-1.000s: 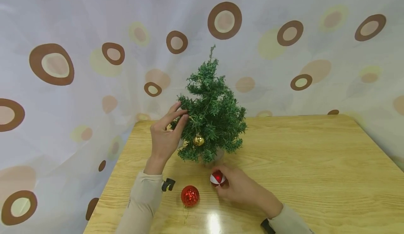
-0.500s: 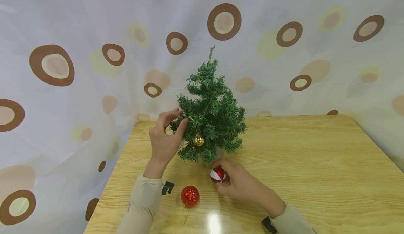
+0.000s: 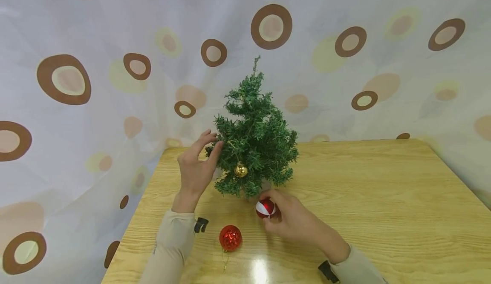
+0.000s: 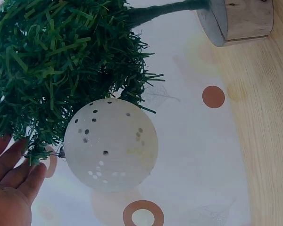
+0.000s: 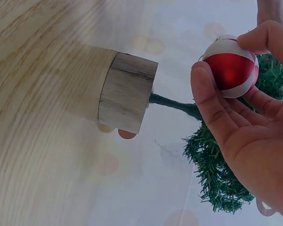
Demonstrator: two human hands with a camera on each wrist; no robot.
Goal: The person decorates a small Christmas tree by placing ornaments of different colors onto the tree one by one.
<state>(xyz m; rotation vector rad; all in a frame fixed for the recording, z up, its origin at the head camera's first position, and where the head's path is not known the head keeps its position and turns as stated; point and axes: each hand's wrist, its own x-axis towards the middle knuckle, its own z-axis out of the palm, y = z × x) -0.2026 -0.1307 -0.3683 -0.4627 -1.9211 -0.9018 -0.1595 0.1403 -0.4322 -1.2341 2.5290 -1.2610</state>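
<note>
A small green artificial Christmas tree (image 3: 255,143) stands upright on the table. My left hand (image 3: 194,171) is at its left side, thumb and fingers apart around the outer branch tips. Beside those fingers, in the left wrist view, a pale ball ornament (image 4: 111,146) with small dots hangs at the branches. My right hand (image 3: 293,218) holds a red-and-white striped ball ornament (image 3: 265,208) between thumb and fingers, in front of the tree's base. The right wrist view shows this striped ball (image 5: 231,70) from close up. A gold ball ornament (image 3: 241,170) hangs low on the tree's front.
A shiny red ball ornament (image 3: 230,238) with a gold loop lies on the wooden table (image 3: 364,190), between the forearms. The tree's trunk rises from a wooden block base (image 5: 127,92). A patterned curtain (image 3: 326,79) stands behind the table.
My left hand has drawn slightly down and left from the branches, its fingers spreading. My right hand has raised the striped ball a little and turned it.
</note>
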